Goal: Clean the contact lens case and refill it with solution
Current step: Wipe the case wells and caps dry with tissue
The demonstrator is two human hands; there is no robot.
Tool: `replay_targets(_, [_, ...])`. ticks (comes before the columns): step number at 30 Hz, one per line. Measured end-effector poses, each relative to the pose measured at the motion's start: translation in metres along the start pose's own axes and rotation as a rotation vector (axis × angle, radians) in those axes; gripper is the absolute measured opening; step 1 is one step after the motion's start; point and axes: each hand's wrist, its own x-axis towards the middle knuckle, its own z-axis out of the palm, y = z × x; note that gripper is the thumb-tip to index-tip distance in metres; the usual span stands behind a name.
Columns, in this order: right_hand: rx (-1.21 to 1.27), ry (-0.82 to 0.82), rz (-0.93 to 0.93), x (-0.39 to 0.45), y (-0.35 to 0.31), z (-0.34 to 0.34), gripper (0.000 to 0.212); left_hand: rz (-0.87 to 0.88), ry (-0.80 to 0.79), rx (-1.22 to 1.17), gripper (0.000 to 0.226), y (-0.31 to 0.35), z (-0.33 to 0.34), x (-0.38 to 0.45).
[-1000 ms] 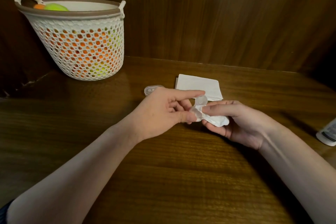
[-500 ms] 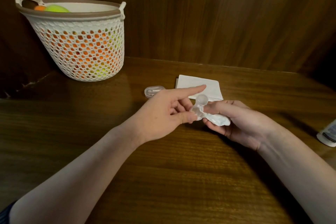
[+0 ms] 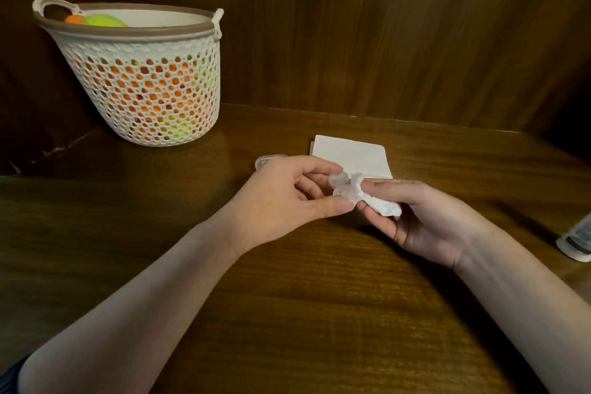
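My left hand (image 3: 287,198) pinches a small clear contact lens case (image 3: 339,186) between thumb and fingers, just above the wooden table (image 3: 287,297). My right hand (image 3: 425,217) holds a crumpled white tissue (image 3: 380,204) and presses its tip against the case. A clear lid or second case part (image 3: 267,160) lies on the table behind my left hand, mostly hidden. The white solution bottle (image 3: 577,241) lies at the right edge, partly cut off.
A folded white napkin (image 3: 351,155) lies just behind my hands. A white mesh basket (image 3: 140,73) with orange and green balls stands at the back left. Dark wood panels close off the back and sides.
My left index finger has curled back down onto the case. The tissue tip has pushed further up against the case between both hands. The arms stay in place.
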Motion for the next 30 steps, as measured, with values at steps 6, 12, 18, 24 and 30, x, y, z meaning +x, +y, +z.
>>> replay_targets(6, [-0.02,0.013,-0.009,0.001,0.003,0.003,0.043,-0.014,0.022,0.012,0.054,0.001,0.0,-0.001])
replay_targets(12, [-0.047,0.003,-0.011,0.002,0.004,0.002,0.034,-0.01,0.058,0.08,0.058,0.003,-0.001,-0.003])
replay_targets(18, [-0.095,-0.039,-0.031,0.004,0.005,0.0,0.03,0.04,0.038,0.096,0.065,0.006,0.005,-0.004])
replay_targets(24, [-0.167,-0.036,-0.092,0.007,0.007,0.0,0.025,0.032,0.007,0.114,0.068,0.003,0.009,-0.002])
replay_targets(30, [-0.178,-0.034,-0.116,0.006,0.008,-0.001,0.027,-0.015,-0.007,0.02,0.066,0.0,0.009,0.001])
